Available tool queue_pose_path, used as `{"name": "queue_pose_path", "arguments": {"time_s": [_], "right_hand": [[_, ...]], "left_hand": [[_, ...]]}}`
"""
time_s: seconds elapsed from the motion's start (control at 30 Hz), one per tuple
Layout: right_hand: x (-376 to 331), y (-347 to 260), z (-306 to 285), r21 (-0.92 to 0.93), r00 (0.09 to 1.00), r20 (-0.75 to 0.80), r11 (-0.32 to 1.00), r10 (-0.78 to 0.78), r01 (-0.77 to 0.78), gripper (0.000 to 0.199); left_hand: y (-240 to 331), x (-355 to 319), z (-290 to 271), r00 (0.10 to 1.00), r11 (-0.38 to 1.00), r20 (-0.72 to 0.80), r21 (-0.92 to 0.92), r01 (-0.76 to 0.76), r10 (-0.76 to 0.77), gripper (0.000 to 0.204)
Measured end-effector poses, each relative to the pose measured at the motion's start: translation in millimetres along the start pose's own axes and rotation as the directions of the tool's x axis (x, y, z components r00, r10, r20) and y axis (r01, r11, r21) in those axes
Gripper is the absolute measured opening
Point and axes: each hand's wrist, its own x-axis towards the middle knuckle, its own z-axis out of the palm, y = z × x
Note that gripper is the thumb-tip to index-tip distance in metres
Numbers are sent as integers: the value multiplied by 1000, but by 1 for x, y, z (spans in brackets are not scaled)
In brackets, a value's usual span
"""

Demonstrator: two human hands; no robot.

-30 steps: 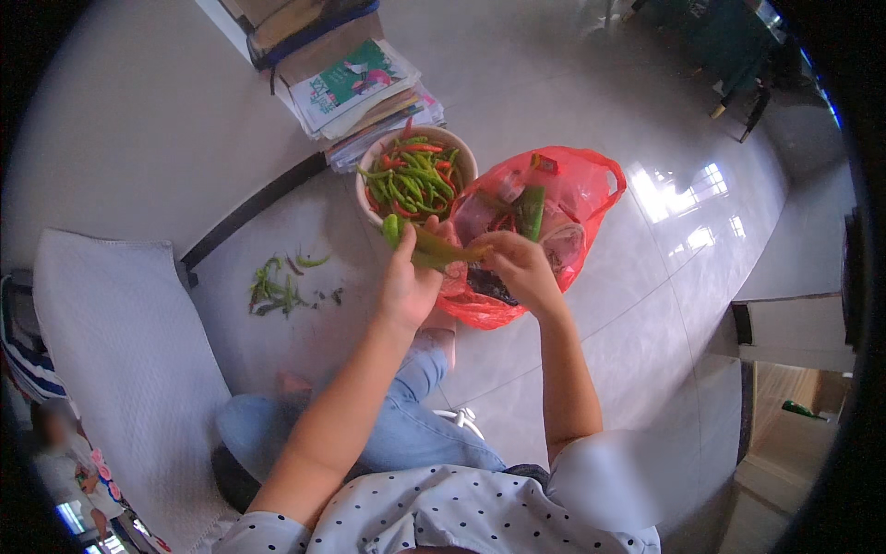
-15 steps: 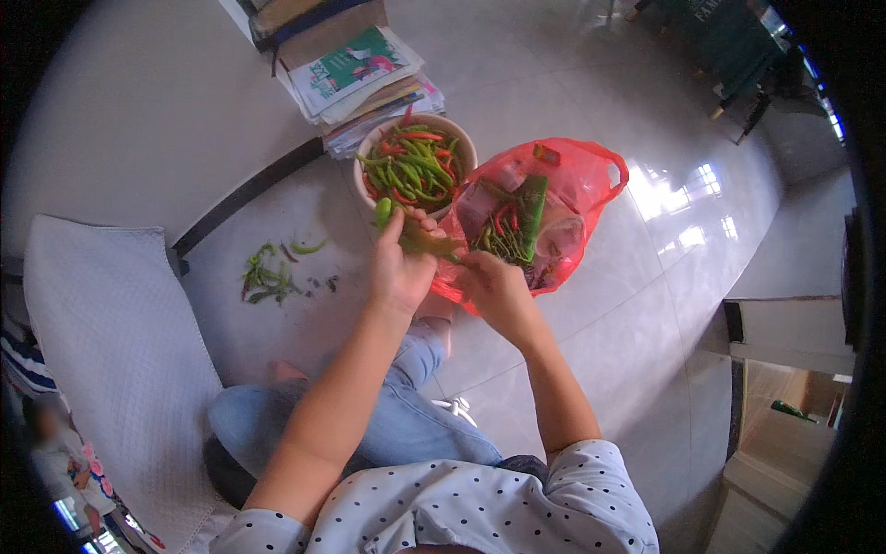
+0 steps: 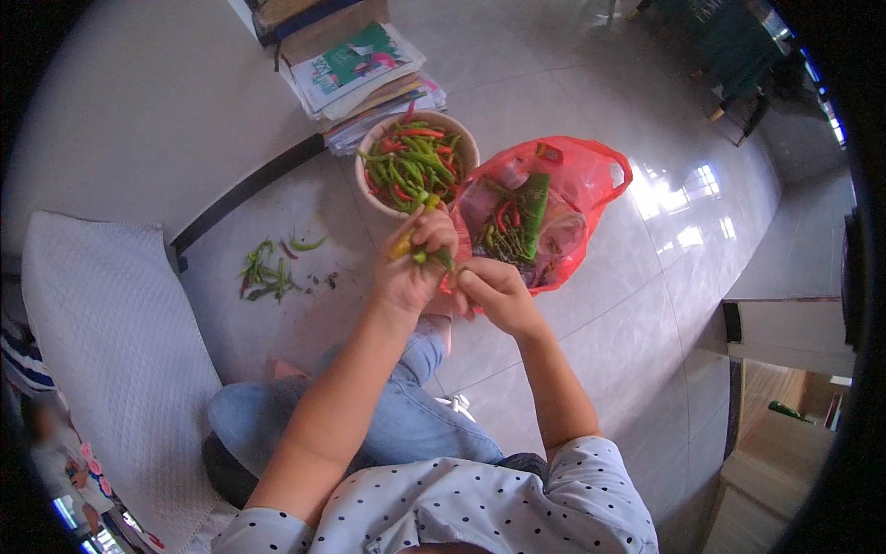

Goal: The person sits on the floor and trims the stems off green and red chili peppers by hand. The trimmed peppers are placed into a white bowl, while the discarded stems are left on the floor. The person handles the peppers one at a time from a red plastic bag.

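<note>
Glossy pale floor tiles [image 3: 591, 369] are filling most of my feed, with a white mat [image 3: 101, 342] lying off to the left and a pile of magazines [image 3: 365, 69] sitting up top. Left hand [image 3: 406, 272] is curling shut around a small bunch of chili peppers [image 3: 420, 249], green ones plus a yellowish one, their long axes running roughly from upper left to lower right across the fist. Right hand [image 3: 498, 295] is sitting just beside it on the right, fingertips pressing together and pinching the lower end of a green pepper where it's poking out of the left fist, so the right one is the nearer hand to that end. Just above both hands I'm seeing the bowl [image 3: 466, 138] loaded with green and red chilies, and the red plastic bag [image 3: 591, 175] with more peppers is lying open to the right, touching the bowl. Some plucked green stems [image 3: 268, 272] are scattering on the tile well left of the hands.
</note>
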Motion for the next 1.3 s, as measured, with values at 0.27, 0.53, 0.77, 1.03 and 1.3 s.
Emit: {"name": "queue_pose_path", "arguments": {"time_s": [0.27,0.53,0.77,1.03,1.3], "right_hand": [[16,21,-39,-717,898,-343,694,-274,-62,18],[5,18,-28,-822,864,-355,560,-357,-107,19],[-10,22,-19,-727,921,-321,681,-223,-89,14],[25,25,-15,-855,977,-154,515,-145,-58,12],[80,-7,18,-939,995,94,329,-35,100,11]], "left_hand": [[10,-8,15,989,999,147,5,-33,32,15],[62,-1,21,800,474,-46,825,-307,598,12],[194,50,0,722,315,-131,941,-125,680,26],[285,102,-25,523,215,-245,969,119,816,41],[339,-130,18,572,-132,-112,920,368,813,30]]}}
